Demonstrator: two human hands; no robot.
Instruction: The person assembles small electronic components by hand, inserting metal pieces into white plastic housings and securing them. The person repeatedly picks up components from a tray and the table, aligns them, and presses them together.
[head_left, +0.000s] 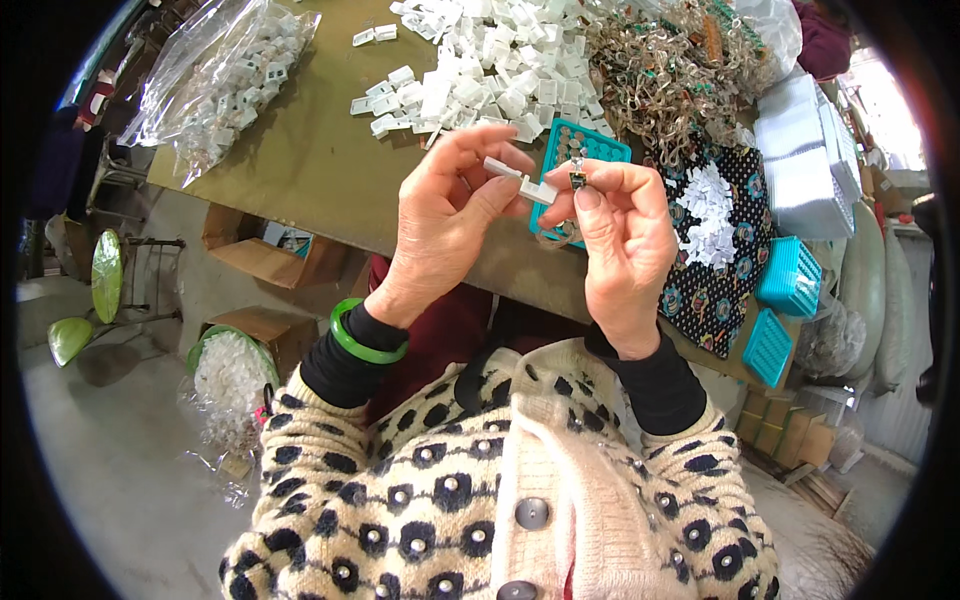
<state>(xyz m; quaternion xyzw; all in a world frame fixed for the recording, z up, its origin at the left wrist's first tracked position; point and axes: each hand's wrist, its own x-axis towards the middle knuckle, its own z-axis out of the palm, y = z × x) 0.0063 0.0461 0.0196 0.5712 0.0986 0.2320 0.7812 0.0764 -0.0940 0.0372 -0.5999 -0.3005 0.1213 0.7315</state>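
Note:
My left hand (437, 222) pinches a small white hinged plastic box (538, 190), opened out, between thumb and fingers. Close beside it, my right hand (628, 245) grips a small dark charm with a metal clasp (577, 179) between thumb and forefinger. A pale cord or chain (562, 236) hangs below the right fingers; whether it joins the charm I cannot tell. Both hands are raised over the table's near edge. Partly hidden behind them lies a teal plastic tray (611, 150) with small round pieces in it.
White boxes (490, 70) are heaped at the back, beside a tangled pile of clear straps (680, 75). A clear bag (235, 85) of boxes lies left. White paper slips (708, 215) rest on patterned cloth (735, 290) at right, near white trays (800, 150) and teal baskets (790, 275).

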